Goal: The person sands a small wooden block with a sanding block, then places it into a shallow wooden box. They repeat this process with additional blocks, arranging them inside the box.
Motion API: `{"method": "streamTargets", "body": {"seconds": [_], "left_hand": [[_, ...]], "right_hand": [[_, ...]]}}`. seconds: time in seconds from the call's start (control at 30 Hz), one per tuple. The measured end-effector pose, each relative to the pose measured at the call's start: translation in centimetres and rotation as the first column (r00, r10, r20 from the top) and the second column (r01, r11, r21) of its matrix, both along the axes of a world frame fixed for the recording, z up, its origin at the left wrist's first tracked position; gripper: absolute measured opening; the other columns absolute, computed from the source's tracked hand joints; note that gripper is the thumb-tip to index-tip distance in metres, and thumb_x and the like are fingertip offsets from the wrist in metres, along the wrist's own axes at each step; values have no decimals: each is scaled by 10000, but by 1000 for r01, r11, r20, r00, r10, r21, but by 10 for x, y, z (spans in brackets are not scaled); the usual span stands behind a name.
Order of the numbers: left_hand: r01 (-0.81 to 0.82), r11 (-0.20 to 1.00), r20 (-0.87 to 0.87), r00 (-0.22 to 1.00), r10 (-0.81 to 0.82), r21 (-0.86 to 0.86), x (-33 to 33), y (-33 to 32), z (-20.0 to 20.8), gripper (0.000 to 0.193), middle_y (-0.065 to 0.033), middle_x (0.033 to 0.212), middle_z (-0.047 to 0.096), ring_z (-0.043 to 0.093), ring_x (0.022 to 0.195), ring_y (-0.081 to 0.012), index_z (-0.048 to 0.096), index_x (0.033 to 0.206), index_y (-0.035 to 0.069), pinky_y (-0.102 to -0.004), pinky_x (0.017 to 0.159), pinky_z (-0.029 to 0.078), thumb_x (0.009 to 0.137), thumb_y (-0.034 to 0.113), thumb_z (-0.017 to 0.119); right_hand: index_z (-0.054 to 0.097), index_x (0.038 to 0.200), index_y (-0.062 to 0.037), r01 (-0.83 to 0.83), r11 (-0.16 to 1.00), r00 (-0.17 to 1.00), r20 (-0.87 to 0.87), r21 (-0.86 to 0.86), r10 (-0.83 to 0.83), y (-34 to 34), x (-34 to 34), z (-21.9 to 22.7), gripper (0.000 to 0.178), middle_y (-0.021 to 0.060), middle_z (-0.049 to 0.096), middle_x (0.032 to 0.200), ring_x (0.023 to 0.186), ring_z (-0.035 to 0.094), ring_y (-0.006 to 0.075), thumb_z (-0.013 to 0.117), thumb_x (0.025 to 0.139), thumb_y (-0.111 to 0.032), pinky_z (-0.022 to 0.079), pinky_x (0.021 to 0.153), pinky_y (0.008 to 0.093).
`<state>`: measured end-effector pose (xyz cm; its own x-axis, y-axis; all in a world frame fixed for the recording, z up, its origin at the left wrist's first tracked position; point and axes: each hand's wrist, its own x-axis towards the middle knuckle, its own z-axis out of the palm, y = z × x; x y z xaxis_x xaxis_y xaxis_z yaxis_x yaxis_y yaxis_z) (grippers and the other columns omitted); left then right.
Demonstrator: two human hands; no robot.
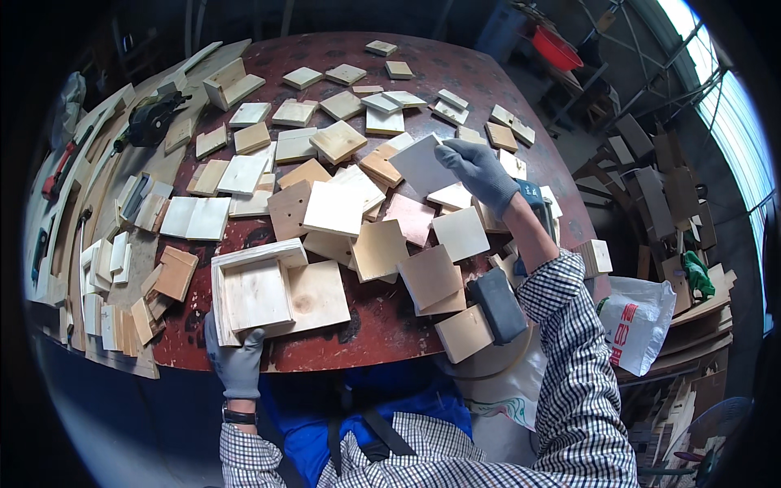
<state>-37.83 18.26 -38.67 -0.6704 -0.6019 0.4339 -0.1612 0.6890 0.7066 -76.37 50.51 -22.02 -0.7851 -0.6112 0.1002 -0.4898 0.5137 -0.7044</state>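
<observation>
My left hand (pixel 234 358), in a grey glove, grips the near left corner of an L-edged wooden piece (pixel 254 297) at the table's front edge. Its thumb lies on top, and the other fingers are mostly hidden underneath. Under and beside that piece lies a pale wooden board (pixel 321 293) with a knot. My right hand (pixel 482 172), also gloved, is closed on the right corner of a thin grey square panel (pixel 419 167), which is tilted over the heap of boards. Just below it sits a stack of pale wooden squares (pixel 333 207).
Many small wood pieces cover the dark red table (pixel 268 61). A dark grey boxy object (pixel 498 305) rests at the front right edge, near a white sack (pixel 639 321). Longer planks and a black tool (pixel 159 118) lie at left. A red basin (pixel 557 47) stands beyond.
</observation>
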Motion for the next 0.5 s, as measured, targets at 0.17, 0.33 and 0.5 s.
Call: {"method": "streamTargets", "body": {"seconds": [0.17,0.33,0.5], "left_hand": [[22,1000,7,1000,-22,-12,3,-4,-2,821,-196,1188,652,651,1103,-415,607,1339,-29,-507,969,529,866,597,846],[67,995,-40,997,-70,-78,-7,-3,0,773,-162,1194,677,686,1099,-347,606,1349,-16,-434,972,553,859,504,900],[61,998,50,997,-61,5,1,-2,7,945,-174,1289,657,621,1190,-390,571,1457,-9,-511,1036,506,848,677,798]], "right_hand": [[748,1300,29,65,963,971,240,-262,0,-13,32,11,567,62,732,1074,996,641,116,658,1081,-487,528,899,295],[620,1425,90,170,927,853,521,-334,32,-46,109,13,609,120,701,1150,1072,691,169,702,1061,-391,568,940,280],[553,1537,45,-116,965,899,388,-235,202,-80,163,17,658,196,725,1269,1119,701,198,703,1037,-356,570,980,328]]}}
